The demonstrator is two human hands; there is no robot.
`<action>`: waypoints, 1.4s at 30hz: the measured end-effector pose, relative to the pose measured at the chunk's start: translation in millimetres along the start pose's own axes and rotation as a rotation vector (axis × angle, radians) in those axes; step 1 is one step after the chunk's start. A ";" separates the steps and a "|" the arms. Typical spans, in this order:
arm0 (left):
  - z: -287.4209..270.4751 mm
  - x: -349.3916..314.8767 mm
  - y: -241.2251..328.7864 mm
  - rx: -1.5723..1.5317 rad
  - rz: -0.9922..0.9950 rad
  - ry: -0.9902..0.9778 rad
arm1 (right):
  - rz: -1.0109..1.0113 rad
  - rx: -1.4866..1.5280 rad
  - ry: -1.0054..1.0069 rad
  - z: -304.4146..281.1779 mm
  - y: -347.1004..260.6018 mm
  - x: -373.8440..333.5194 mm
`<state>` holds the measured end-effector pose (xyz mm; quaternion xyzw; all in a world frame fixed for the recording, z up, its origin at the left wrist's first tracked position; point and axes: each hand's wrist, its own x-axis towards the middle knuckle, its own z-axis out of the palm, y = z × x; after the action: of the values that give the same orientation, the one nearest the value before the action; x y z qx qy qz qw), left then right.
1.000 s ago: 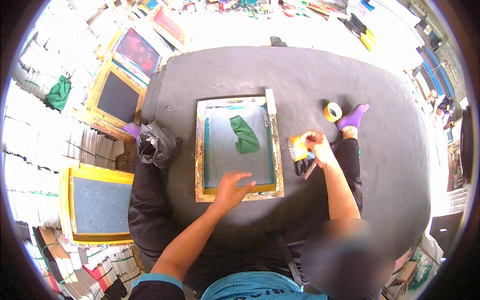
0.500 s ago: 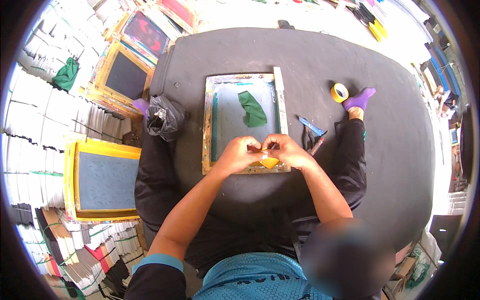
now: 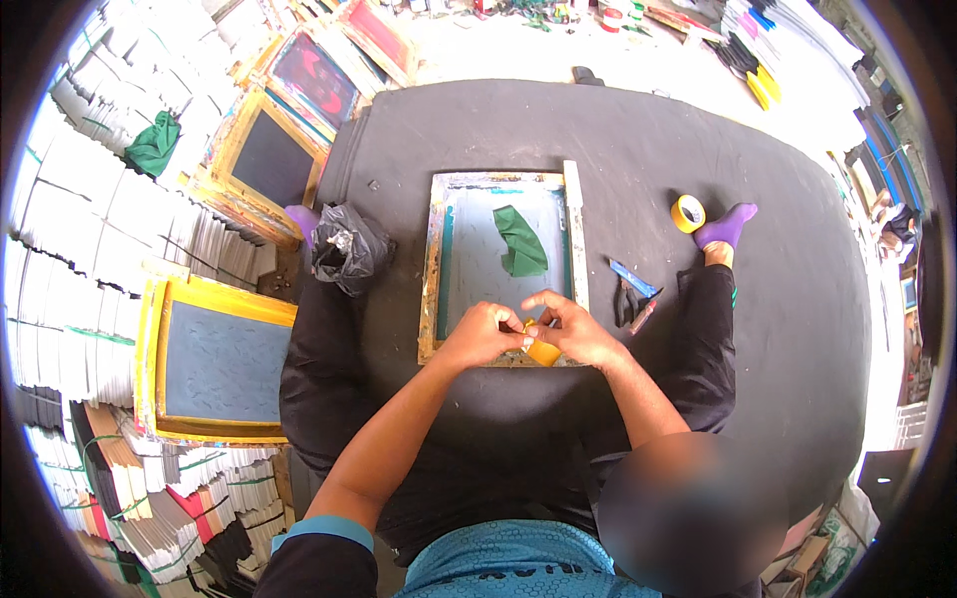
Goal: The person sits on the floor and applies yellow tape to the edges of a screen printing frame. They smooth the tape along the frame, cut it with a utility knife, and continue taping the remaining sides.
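My left hand (image 3: pixel 482 335) and my right hand (image 3: pixel 573 332) meet over the near edge of a wooden screen-printing frame (image 3: pixel 432 269). Between them is a small folded piece of yellow tape (image 3: pixel 543 353). My left thumb and fingers pinch its left end. The right thumb presses on the tape from the other side, while the right index finger is raised and curved above it. Part of the tape is hidden by my fingers. A crumpled green cloth (image 3: pixel 520 242) lies on the mesh inside the frame, just beyond my hands.
On the dark padded table (image 3: pixel 788 329), right of the frame, are blue-handled cutter and pliers (image 3: pixel 630 295) and a yellow tape roll (image 3: pixel 688 212). A black plastic bag (image 3: pixel 349 249) stands at left. More screen frames (image 3: pixel 221 364) and stacked paper (image 3: pixel 60 319) line the left side.
My right index finger has lifted away from the left fingers. The whole scene has shifted slightly down and right in the view; the tape stays between my hands.
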<state>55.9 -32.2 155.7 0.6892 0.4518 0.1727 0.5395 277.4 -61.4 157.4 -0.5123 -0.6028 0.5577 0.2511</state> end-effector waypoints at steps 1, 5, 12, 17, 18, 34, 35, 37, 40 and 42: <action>-0.7 0.3 -4.4 0.049 -0.017 -0.040 | 0.020 -0.016 0.017 1.3 -7.1 -4.5; 4.7 -2.5 -27.1 -0.041 -0.033 0.054 | 0.108 -0.391 0.103 10.9 -12.8 -17.3; 10.2 -12.7 -56.0 -0.331 -0.116 0.068 | -0.398 -0.530 0.412 43.0 40.7 -23.9; 10.6 -23.8 -43.2 -0.476 -0.211 0.182 | -0.366 -0.381 0.387 42.0 26.5 -20.6; 13.4 -23.3 -47.2 -0.500 -0.205 0.205 | -0.385 -0.407 0.388 40.7 25.4 -20.6; 30.8 -28.6 -63.5 -0.623 -0.307 0.266 | -0.509 -0.549 0.315 34.6 18.3 -22.0; 31.3 -28.7 -64.1 -0.634 -0.292 0.273 | -0.517 -0.558 0.316 34.3 17.7 -21.8; 32.9 -28.8 -63.7 -0.656 -0.263 0.285 | -0.533 -0.575 0.318 33.4 15.4 -21.6; 34.2 -28.8 -59.7 -0.624 -0.279 0.298 | -0.525 -0.608 0.333 34.1 12.0 -21.9; 35.7 -27.9 -63.6 -0.632 -0.272 0.293 | -0.546 -0.621 0.340 34.1 12.0 -20.5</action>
<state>39.2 -75.1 92.6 0.3901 0.5361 0.3272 0.6733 258.8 -95.7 143.2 -0.4700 -0.8050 0.1712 0.3190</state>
